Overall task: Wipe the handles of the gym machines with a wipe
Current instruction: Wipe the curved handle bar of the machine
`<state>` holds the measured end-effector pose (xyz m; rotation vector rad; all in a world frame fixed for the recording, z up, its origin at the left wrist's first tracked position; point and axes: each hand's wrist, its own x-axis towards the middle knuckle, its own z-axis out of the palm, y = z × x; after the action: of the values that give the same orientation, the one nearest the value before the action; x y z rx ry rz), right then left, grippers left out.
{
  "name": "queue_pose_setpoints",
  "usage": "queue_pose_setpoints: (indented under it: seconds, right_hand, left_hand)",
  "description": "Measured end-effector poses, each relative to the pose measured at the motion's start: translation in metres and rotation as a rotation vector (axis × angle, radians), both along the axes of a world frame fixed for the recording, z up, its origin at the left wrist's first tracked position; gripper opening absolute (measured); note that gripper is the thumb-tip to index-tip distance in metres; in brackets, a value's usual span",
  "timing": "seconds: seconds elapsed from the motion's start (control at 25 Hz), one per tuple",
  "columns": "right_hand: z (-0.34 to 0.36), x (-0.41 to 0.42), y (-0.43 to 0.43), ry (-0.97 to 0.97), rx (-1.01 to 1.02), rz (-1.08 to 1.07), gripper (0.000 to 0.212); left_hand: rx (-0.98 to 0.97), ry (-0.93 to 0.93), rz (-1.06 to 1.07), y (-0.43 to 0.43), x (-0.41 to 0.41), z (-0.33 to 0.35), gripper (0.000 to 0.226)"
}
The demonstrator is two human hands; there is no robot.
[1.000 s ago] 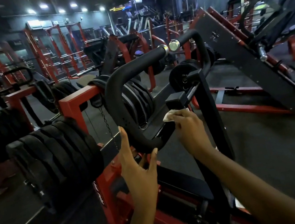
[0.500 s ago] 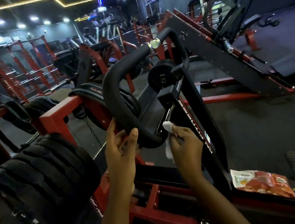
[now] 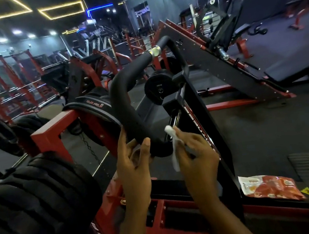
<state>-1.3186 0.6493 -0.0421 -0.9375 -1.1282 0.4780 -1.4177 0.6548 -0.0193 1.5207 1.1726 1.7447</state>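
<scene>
– Looking down from the head view, we have our left hand (image 3: 135, 167) wrapped loosely round the low bend of the handle (image 3: 124, 101), thumb in front, fingers behind. Our right hand (image 3: 195, 155) pinches the wipe (image 3: 174, 150) just beside that bend; we cannot tell whether it touches.

– So what could go wrong for us?

– The wipe is bunched small, and most of it hangs below our fingers. Rubbing with only that tip, we'd likely miss the tube's far side and its long upper stretch.

– And our left hand?

– It covers a patch. Unless we shift it, that patch goes unwiped.

– Anything else?

– Our pinch looks light, so the handle's sleeve could drag the wipe free and drop it. An orange packet (image 3: 269, 187) lies low to our right; we cannot tell if it holds spares.
</scene>
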Motion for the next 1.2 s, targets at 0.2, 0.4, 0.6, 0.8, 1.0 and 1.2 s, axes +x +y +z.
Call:
queue_pose_setpoints:
  seconds: [0.2,0.4,0.6,0.8,1.0,1.2]
  right_hand:
    - [0.006,0.002,0.002,-0.161,0.210,-0.025,0.029]
    - [0.089,0.001,0.039,-0.491,0.512,-0.081,0.024]
    - [0.040,0.012,0.041,-0.831,0.579,-0.075,0.033]
    - [-0.021,0.042,0.031,-0.847,0.494,0.002,0.033]
    - [0.060,0.015,0.052,-0.696,0.654,-0.060,0.023]
    - [0.037,0.013,0.057,-0.697,0.713,0.017,0.023]
  left_hand:
    - [0.033,-0.093,-0.068,-0.004,0.003,-0.004,0.054]
    - [0.025,-0.160,-0.124,-0.008,0.004,-0.005,0.071]
    - [-0.017,-0.191,-0.125,-0.008,-0.001,-0.012,0.081]
    - [-0.005,-0.129,-0.085,-0.005,0.001,-0.011,0.062]
    - [0.023,-0.166,-0.084,-0.006,0.005,-0.011,0.075]
    - [0.004,-0.166,-0.057,-0.009,0.007,-0.010,0.084]
